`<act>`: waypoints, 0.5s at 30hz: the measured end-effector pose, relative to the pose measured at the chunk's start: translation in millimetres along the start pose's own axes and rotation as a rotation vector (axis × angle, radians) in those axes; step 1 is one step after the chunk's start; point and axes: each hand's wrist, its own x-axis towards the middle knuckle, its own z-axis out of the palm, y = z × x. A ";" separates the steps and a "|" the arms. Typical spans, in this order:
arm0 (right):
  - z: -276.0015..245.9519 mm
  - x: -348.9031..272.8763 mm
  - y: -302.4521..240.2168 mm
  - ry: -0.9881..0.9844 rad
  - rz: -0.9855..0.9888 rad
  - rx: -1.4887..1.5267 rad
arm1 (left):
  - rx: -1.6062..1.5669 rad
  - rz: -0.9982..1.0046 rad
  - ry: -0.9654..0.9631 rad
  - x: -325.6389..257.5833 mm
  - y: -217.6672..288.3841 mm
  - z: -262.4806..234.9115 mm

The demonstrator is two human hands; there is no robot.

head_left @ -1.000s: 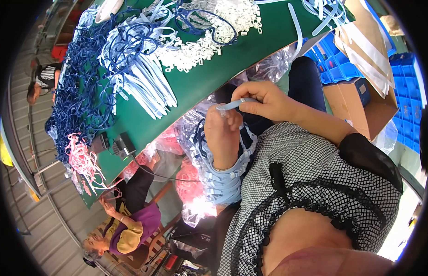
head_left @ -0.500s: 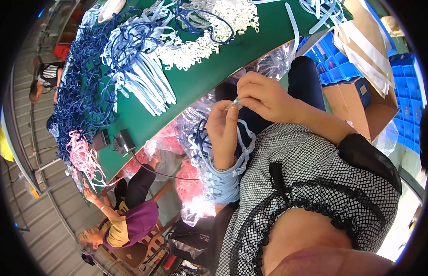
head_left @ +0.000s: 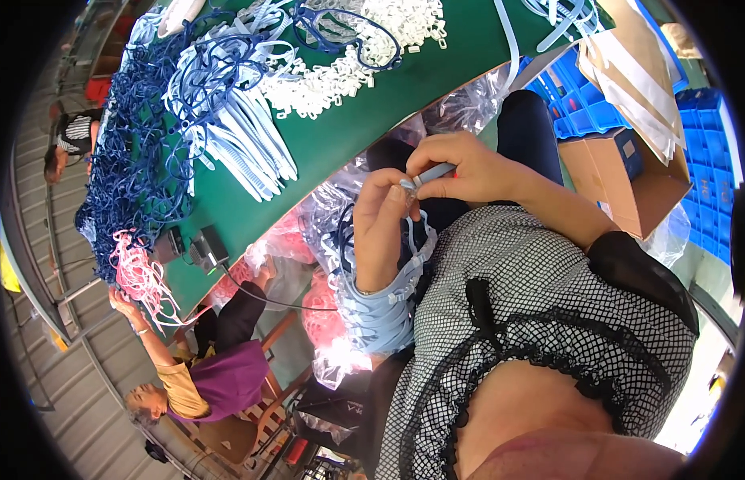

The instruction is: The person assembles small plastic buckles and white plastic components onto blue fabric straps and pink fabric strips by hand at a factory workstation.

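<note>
My two hands meet above my lap, just off the table's near edge. My left hand is closed in a pinch on a small clear piece, which looks like a buckle but is partly hidden by the fingers. From the other side, my right hand grips a grey-blue strap, its end against that piece. Looped around my left forearm is a thick bunch of light blue straps with clear fittings on them.
On the green table lie white buckles, light blue straps, tangled navy straps and pink straps. A black adapter trails a cable. Right are a cardboard box and blue crates. A co-worker sits at left.
The grey-blue strap now shows in my right hand, where before only pinched fingers showed. My left hand has shifted slightly left and down. The co-worker's arm has moved up toward the pink straps.
</note>
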 end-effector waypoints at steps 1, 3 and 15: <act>-2.7 1.4 -6.0 -0.024 -0.003 -0.061 | -0.002 -0.004 0.002 0.0 -1.5 -2.8; -1.7 2.0 -7.2 -0.025 0.009 -0.067 | -0.068 -0.040 -0.016 0.4 -6.4 -8.7; 6.8 4.6 -5.8 -0.005 -0.061 -0.026 | -0.239 -0.051 -0.082 0.6 -8.2 -12.2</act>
